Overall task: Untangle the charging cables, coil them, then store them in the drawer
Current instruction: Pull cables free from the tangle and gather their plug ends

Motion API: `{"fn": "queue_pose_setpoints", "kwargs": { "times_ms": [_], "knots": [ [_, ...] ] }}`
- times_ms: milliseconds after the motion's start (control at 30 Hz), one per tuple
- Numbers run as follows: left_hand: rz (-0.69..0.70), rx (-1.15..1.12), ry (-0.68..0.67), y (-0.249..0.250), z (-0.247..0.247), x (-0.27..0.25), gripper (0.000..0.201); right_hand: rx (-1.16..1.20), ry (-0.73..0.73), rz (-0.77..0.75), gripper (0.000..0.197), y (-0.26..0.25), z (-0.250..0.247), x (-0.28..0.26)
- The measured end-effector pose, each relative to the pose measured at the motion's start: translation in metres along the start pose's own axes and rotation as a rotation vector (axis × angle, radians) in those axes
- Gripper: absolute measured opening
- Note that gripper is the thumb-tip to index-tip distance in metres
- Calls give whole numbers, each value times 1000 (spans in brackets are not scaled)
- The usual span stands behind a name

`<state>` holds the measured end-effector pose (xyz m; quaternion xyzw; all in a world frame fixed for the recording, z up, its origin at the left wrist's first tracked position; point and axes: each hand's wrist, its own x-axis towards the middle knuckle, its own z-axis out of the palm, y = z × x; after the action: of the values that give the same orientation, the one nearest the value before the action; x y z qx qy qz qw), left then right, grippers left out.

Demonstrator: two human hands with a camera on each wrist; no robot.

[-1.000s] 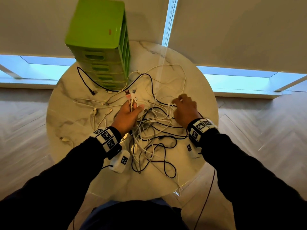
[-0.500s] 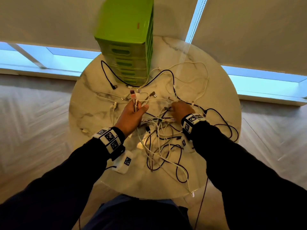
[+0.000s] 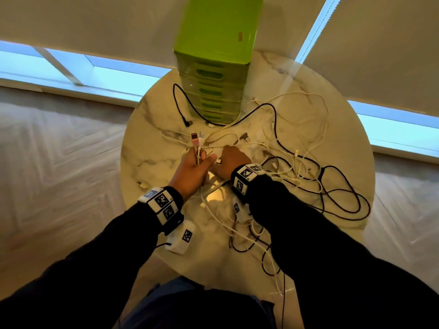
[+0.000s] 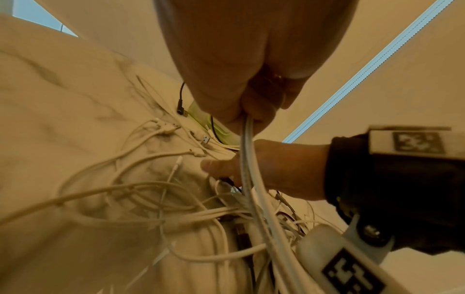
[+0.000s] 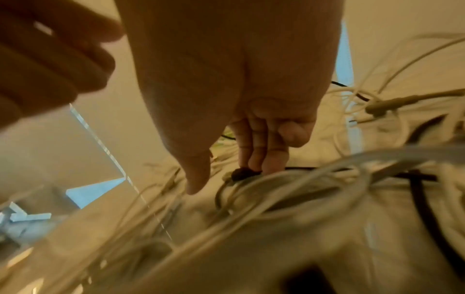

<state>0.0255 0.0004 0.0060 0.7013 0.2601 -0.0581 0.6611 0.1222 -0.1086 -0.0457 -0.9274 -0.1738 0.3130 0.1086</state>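
A tangle of white and black charging cables [image 3: 285,167] sprawls over the round marble table [image 3: 152,148]. My left hand [image 3: 199,157] grips a bunch of white cables [image 4: 247,159], and their pink and white plugs [image 3: 197,138] stick up above my fist. My right hand [image 3: 228,153] sits just right of it, palm down on the tangle. In the right wrist view its straight fingertips [image 5: 254,165] touch a small black plug [image 5: 242,172], with the thumb held apart. The green drawer unit [image 3: 213,91] stands at the table's far side with its drawers closed.
A black cable [image 3: 188,123] curls around the foot of the drawer unit. Large black loops [image 3: 344,198] lie near the table's right edge. More white and black cable [image 3: 273,264] hangs over the near edge. Blinds and a low window are behind the table.
My right hand has moved left across the tangle and now lies beside my left hand. The left hand keeps holding its bunch of cables. The head view has shifted left.
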Motion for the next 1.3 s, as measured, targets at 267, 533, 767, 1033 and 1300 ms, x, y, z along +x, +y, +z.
{"fn": "queue_pose_setpoints", "kwargs": {
  "times_ms": [267,533,767,1033,1300],
  "knots": [
    [-19,-12,11,-9,-22,1,35,-284,20,-228,35,3,4,1],
    [27,-12,-18,11,-7,2,19,772,101,-340,9,22,-81,-49],
    [120,-218,-227,51,16,-10,18,1081,150,-395,20,13,-97,-100],
    [186,-274,-117,60,7,-13,19,700,167,-417,27,25,-56,-120],
    [157,-496,-105,69,13,-23,19,636,515,-409,26,19,-63,-135]
  ]
}}
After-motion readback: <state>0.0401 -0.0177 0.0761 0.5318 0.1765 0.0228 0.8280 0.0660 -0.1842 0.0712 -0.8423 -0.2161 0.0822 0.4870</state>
